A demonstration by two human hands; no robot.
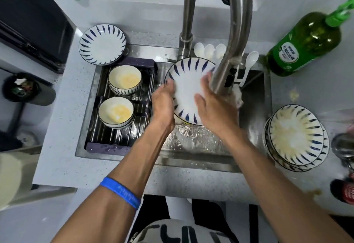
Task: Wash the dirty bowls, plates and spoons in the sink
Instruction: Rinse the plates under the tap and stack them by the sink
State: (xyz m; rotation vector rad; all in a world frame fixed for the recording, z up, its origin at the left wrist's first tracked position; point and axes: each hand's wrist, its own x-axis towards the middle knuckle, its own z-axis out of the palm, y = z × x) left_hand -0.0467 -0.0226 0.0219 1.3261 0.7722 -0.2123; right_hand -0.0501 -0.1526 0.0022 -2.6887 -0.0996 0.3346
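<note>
A white round plate with blue radial strokes (188,87) was held tilted over the steel sink (252,112), beneath the curved steel faucet (232,55). The left hand (164,99) gripped its left rim; the right hand (212,103) lay flat, fingers straight, on its face. Two yellow-smeared white bowls (124,79) sat on the rack at left; dirty plates (296,137) were stacked on the bench at right.

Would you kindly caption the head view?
Left hand holds a plate under the faucet; right hand rubs it.

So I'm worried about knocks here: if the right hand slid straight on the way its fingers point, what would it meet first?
Probably the faucet spout. The right hand lies flat on the plate, fingers pointing up and away toward the spout, with the white spoons beyond. Depth is unclear, so it may pass beneath.
</note>
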